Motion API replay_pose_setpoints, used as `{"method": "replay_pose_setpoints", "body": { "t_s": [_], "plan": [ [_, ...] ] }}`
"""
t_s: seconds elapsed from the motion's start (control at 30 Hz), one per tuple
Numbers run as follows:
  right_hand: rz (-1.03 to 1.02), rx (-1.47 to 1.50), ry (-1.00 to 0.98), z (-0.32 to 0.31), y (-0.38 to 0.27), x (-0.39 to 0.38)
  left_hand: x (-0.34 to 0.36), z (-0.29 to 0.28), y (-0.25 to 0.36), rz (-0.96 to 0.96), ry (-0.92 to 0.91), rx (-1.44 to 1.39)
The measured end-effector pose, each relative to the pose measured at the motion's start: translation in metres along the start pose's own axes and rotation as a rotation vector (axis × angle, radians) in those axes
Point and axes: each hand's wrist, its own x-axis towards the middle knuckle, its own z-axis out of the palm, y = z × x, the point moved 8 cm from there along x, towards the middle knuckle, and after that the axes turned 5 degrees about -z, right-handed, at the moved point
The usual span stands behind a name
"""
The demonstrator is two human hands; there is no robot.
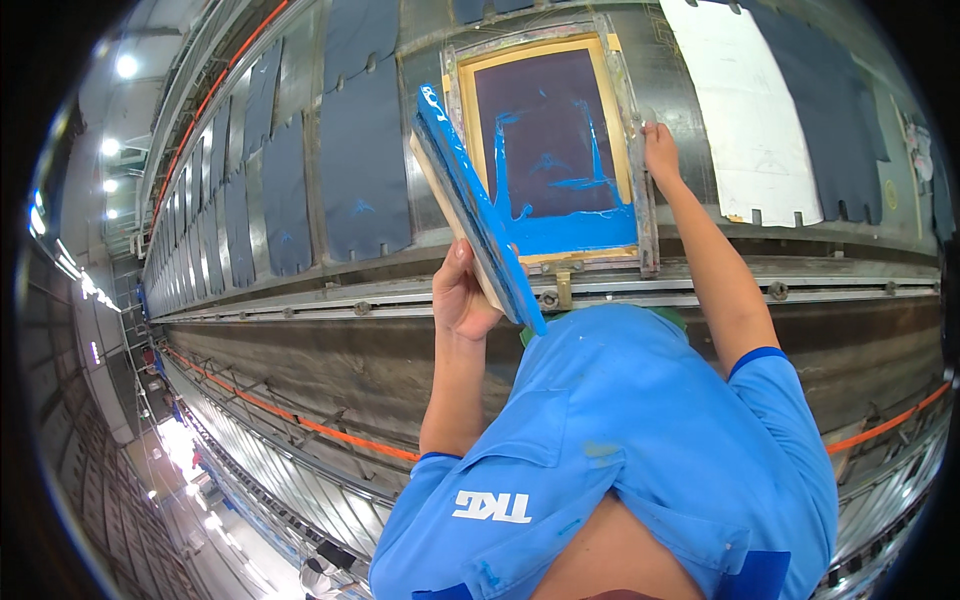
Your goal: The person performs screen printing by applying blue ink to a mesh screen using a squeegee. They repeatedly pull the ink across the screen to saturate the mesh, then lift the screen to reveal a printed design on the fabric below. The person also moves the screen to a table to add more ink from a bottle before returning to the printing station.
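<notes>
The left hand [467,295] firmly grips a squeegee [480,205] held up beside a screen frame [647,222] on the surface [678,100], the right hand [658,155] gripping the frame's edge; tipping the squeegee could drip blue ink [524,290] onto nearby dark cloth [365,165]

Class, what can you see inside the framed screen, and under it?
Inside the frame, a dark panel shows blue ink banded along the edge nearest the person, with streaks beyond. Whatever lies underneath is covered.
</notes>
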Motion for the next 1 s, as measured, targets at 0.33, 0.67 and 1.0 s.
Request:
{"method": "replay_pose_setpoints", "body": {
  "t_s": [0.33,0.67,1.0],
  "plan": [
    [-0.003,-0.059,0.01,-0.002,-0.002,-0.002,0.02,-0.07,0.06,0.236,0.582,1.28],
    [0.027,-0.066,0.005,-0.004,-0.004,-0.003,0.075,-0.104,-0.028,0.135,0.221,2.29],
    [0.024,-0.024,-0.013,-0.006,-0.01,-0.006,0.051,-0.124,-0.045,0.148,-0.001,2.337]
  ]
}}
